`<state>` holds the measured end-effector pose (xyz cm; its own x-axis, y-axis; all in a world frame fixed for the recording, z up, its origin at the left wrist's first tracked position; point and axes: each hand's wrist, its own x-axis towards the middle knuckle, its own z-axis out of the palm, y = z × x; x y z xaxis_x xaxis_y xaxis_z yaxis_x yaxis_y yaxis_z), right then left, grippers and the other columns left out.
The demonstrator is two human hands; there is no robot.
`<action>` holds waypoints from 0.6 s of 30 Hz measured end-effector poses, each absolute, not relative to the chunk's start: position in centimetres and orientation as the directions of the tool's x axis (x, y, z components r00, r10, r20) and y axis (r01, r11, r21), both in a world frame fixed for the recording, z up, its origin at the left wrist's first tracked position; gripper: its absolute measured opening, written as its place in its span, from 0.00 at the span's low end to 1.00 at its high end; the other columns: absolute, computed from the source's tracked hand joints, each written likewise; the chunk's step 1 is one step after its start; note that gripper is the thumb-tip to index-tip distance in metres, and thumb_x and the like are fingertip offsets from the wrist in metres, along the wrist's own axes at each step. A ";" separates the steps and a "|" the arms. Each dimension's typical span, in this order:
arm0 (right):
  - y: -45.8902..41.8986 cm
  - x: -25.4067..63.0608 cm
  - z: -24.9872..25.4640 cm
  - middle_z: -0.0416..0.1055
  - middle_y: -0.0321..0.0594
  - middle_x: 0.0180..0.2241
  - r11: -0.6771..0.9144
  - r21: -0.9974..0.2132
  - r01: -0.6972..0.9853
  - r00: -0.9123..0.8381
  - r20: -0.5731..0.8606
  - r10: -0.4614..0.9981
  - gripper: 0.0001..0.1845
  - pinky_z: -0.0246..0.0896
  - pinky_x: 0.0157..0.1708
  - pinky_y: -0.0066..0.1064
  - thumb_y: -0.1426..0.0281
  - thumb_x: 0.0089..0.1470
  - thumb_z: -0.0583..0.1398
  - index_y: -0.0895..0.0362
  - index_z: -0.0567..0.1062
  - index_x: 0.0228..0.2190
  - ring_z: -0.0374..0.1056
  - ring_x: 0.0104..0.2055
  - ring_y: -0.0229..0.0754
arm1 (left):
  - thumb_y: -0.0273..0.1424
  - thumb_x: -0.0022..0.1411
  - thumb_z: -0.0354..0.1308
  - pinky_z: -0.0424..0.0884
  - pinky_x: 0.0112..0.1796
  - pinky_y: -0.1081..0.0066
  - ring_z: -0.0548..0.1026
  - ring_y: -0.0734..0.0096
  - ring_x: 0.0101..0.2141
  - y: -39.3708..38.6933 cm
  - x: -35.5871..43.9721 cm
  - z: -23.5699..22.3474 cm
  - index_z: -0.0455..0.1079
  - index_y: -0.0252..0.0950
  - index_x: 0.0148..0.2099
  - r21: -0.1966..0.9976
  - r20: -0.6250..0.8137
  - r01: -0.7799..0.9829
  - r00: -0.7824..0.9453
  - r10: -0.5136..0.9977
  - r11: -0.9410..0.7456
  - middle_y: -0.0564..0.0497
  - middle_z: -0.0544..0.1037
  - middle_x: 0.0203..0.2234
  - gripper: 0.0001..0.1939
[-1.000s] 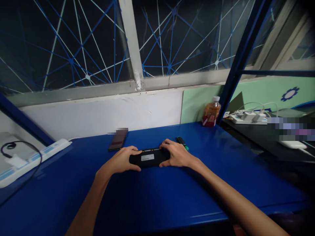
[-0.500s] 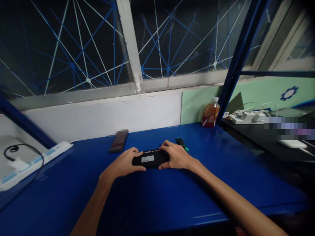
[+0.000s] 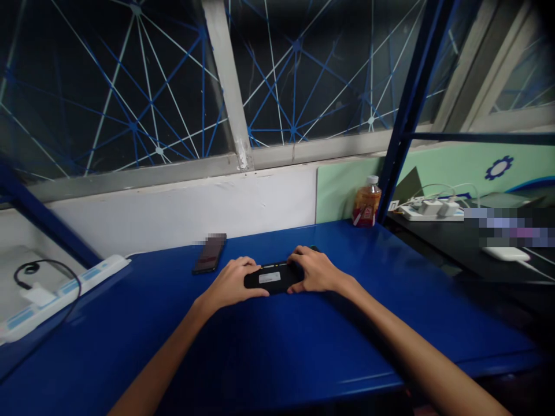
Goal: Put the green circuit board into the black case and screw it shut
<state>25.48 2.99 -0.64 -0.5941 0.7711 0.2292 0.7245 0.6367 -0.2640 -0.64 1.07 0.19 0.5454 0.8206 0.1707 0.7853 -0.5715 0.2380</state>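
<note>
A flat black rectangular device (image 3: 281,281) with a pale label on its upper face lies level between my hands; its exact kind does not show. My left hand (image 3: 236,281) grips the left end, thumb along the near edge and fingers over the far edge. At the other end my right hand (image 3: 315,270) holds it the same way. Just behind the right hand peeks a bit of green handle (image 3: 314,248), the rest of that screwdriver being covered by the hand. To the left, beyond my left hand, a dark phone (image 3: 210,254) rests on the blue table (image 3: 260,352).
A white power strip (image 3: 93,277) with a black cable runs along the table's left side. At the back right corner stands a bottle (image 3: 366,202) of reddish drink, beside a blue metal post (image 3: 401,115). Another power strip (image 3: 433,211) sits on the dark neighbouring desk.
Both hands and the black device have shifted slightly to the right. My right hand now covers most of the screwdriver, which showed beside it before. The view has tilted a little.
</note>
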 end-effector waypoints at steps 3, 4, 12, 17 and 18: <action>3.2 25.9 -0.5 0.68 0.46 0.42 0.626 -0.277 0.729 -0.586 0.220 0.780 0.37 0.59 0.35 0.36 0.50 0.34 0.69 0.57 0.73 0.44 0.66 0.42 0.51 | 0.52 0.51 0.63 0.66 0.47 0.57 0.70 0.56 0.45 1.1 0.2 -0.9 0.73 0.42 0.48 0.223 0.270 0.761 0.553 0.788 -0.610 0.47 0.72 0.46 0.27; 3.3 26.0 -0.5 0.68 0.46 0.42 0.623 -0.285 0.728 -0.585 0.214 0.782 0.37 0.59 0.34 0.36 0.50 0.34 0.69 0.57 0.73 0.44 0.66 0.42 0.51 | 0.52 0.50 0.63 0.66 0.47 0.56 0.70 0.56 0.45 1.0 0.5 -1.2 0.73 0.41 0.48 0.227 0.295 0.759 0.543 0.786 -0.610 0.47 0.72 0.46 0.27; 3.7 26.3 -0.7 0.67 0.43 0.41 0.610 -0.339 0.716 -0.587 0.180 0.789 0.38 0.58 0.33 0.34 0.48 0.33 0.69 0.57 0.72 0.43 0.66 0.40 0.48 | 0.48 0.49 0.66 0.68 0.45 0.57 0.70 0.57 0.45 1.1 0.6 -2.6 0.73 0.41 0.47 0.301 0.364 0.742 0.491 0.791 -0.599 0.48 0.73 0.46 0.25; 3.7 26.4 -0.7 0.66 0.43 0.42 0.594 -0.383 0.707 -0.587 0.151 0.796 0.38 0.58 0.34 0.34 0.48 0.34 0.69 0.56 0.71 0.44 0.66 0.40 0.48 | 0.46 0.46 0.68 0.69 0.44 0.58 0.72 0.58 0.43 1.4 0.6 -2.8 0.73 0.41 0.45 0.374 0.389 0.720 0.450 0.804 -0.584 0.49 0.74 0.43 0.25; 3.7 26.4 -0.7 0.66 0.42 0.42 0.591 -0.388 0.707 -0.586 0.146 0.797 0.38 0.58 0.34 0.34 0.48 0.34 0.69 0.56 0.71 0.43 0.66 0.40 0.48 | 0.46 0.46 0.69 0.70 0.44 0.58 0.72 0.59 0.43 1.4 0.6 -2.8 0.73 0.41 0.45 0.383 0.390 0.719 0.444 0.807 -0.580 0.49 0.74 0.43 0.25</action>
